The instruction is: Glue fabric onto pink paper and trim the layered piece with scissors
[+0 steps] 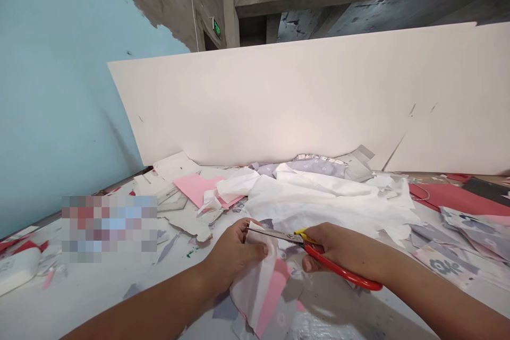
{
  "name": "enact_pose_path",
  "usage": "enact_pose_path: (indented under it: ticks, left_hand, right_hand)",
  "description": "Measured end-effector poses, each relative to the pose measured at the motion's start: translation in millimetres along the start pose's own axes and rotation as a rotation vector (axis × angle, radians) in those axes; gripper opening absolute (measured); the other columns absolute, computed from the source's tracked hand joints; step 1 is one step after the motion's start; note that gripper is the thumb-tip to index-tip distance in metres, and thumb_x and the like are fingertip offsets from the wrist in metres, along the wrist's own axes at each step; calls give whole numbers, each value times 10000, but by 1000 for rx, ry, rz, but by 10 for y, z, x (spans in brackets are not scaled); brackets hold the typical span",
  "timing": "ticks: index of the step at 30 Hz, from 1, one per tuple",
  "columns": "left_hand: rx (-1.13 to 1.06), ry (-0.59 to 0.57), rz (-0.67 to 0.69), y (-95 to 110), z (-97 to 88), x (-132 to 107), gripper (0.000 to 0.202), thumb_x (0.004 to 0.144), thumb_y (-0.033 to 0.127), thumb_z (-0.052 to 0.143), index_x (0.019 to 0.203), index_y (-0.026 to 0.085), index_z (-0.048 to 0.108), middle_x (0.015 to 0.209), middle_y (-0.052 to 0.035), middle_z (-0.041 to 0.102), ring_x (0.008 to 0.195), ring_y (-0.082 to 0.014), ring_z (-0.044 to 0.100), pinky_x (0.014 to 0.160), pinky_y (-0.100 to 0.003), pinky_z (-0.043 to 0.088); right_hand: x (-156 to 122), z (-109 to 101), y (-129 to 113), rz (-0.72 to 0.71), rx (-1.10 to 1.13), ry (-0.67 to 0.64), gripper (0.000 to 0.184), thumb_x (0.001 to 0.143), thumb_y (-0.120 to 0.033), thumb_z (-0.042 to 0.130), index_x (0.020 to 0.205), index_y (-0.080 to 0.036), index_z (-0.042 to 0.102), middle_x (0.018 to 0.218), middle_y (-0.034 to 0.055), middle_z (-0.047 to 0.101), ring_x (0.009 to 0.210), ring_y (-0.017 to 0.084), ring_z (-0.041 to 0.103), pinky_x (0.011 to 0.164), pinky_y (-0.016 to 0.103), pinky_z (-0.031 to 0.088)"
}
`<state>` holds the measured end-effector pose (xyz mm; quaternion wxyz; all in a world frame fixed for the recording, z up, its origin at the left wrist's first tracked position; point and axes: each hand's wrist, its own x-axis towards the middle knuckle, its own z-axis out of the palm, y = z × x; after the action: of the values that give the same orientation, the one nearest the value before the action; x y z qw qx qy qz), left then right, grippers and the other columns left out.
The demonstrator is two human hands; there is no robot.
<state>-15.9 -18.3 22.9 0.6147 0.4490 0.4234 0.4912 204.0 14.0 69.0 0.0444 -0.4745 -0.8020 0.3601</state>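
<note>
My left hand (235, 252) is closed on a folded piece of white paper (255, 287), thumb on top and fingers behind. A strip of pink paper (274, 297) shows along its right side. In my right hand (332, 249) is a pair of scissors (342, 271) with red and yellow handles. Their metal blades point left and lie across the top of the white paper, close to my left fingertips. How far the blades are parted is hard to make out.
Crumpled white sheets (319, 199) spread behind my hands, with pink paper (195, 187) and torn grey card (187, 223) at their left. Patterned paper pieces (442, 263) and a red sheet (466, 199) lie at right. A white board (303, 106) stands along the back.
</note>
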Motion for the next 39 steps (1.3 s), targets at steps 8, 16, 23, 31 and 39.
enact_pose_path:
  ticks: [8,16,23,31,39]
  left_hand:
    - [23,3,-6,-13,-13,2,281,584,112,655,810,180,500,627,42,553,547,-92,498,537,-216,396]
    - [46,47,-35,3,17,-14,317,567,105,634,837,186,490,591,51,531,506,-81,466,501,-204,370]
    - [25,8,-46,-20,-21,8,320,584,112,623,856,193,476,574,47,534,477,-78,447,464,-195,346]
    - [10,-14,-29,-27,-31,8,294,575,118,641,817,190,493,612,28,555,516,-107,495,498,-220,384]
    - [25,8,-8,-47,-111,59,176,685,284,602,817,178,553,654,7,569,562,-119,520,619,-268,408]
  right_hand:
    - [13,-8,24,17,43,-59,314,665,-503,543,702,-191,545,574,-33,451,417,68,360,360,188,275]
    - [46,-18,85,10,15,-66,301,680,-492,530,714,-195,562,526,-40,391,400,72,350,356,193,277]
    - [71,-23,135,-11,-16,-45,353,656,-540,544,709,-193,584,526,-39,413,406,66,345,382,194,275]
    - [50,-27,101,31,9,-57,283,680,-468,545,697,-186,564,527,-37,402,396,65,350,365,190,282]
    - [47,-64,101,15,69,-69,324,683,-509,526,696,-186,512,526,-52,331,395,53,289,353,182,250]
